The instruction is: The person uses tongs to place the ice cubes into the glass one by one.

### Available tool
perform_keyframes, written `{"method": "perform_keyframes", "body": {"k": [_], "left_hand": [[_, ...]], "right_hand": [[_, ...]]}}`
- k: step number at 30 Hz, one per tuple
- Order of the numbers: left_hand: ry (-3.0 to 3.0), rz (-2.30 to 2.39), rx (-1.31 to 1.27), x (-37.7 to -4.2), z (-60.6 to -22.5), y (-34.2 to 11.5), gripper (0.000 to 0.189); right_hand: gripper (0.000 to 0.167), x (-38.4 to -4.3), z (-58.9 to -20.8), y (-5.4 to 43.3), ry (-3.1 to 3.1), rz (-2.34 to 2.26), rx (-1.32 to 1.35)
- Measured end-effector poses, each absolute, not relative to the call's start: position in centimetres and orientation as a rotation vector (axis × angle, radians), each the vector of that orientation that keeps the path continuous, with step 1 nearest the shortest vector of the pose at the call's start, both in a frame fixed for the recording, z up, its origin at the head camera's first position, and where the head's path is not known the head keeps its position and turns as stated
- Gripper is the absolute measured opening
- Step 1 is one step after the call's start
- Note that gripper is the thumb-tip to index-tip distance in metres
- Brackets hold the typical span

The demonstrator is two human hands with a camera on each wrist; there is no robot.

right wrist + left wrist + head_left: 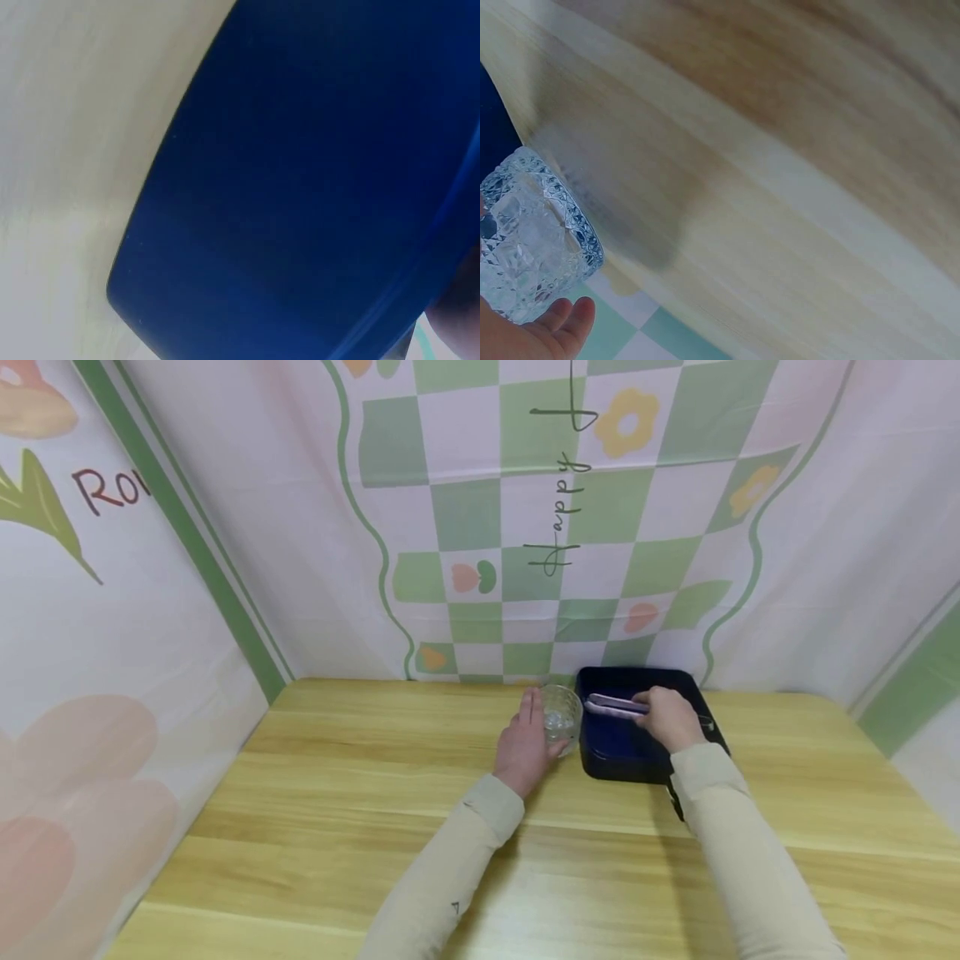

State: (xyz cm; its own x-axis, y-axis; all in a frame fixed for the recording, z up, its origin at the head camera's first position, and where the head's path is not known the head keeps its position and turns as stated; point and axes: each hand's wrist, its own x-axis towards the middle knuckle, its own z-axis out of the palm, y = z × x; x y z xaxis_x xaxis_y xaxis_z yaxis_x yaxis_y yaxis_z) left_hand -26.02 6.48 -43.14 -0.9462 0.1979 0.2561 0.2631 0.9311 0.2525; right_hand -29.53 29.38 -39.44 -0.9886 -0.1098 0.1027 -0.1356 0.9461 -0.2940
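My left hand (522, 747) holds a clear cut-glass cup (564, 720), fingers along its left side and thumb at its near side. In the left wrist view the patterned glass cup (536, 232) shows at the left edge, fingertips (577, 322) beside it. With my right hand (670, 717) I grip a slim pale purple utensil (611, 706) with a dark lengthwise slot, over the dark blue tray (615, 770). A thin wire end (707, 722) shows right of that hand. The right wrist view is mostly filled by the tray (285, 187); the utensil is hidden there.
The tray stands near the back edge of the wooden table (337, 793), just right of the cup. Behind the table hangs a curtain (465, 518) with green checks and flowers. More printed cloth (112, 635) hangs on the left side.
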Motion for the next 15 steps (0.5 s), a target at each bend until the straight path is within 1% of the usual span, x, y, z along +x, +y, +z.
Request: {"method": "perform_keyframes", "body": {"k": [15], "left_hand": [[-2.89,-0.47,-0.335,-26.08,-43.11,6.56,0.091]], "right_hand": [[0.033,-29.04,-39.52,29.67,-2.99,0.492,0.21]]}}
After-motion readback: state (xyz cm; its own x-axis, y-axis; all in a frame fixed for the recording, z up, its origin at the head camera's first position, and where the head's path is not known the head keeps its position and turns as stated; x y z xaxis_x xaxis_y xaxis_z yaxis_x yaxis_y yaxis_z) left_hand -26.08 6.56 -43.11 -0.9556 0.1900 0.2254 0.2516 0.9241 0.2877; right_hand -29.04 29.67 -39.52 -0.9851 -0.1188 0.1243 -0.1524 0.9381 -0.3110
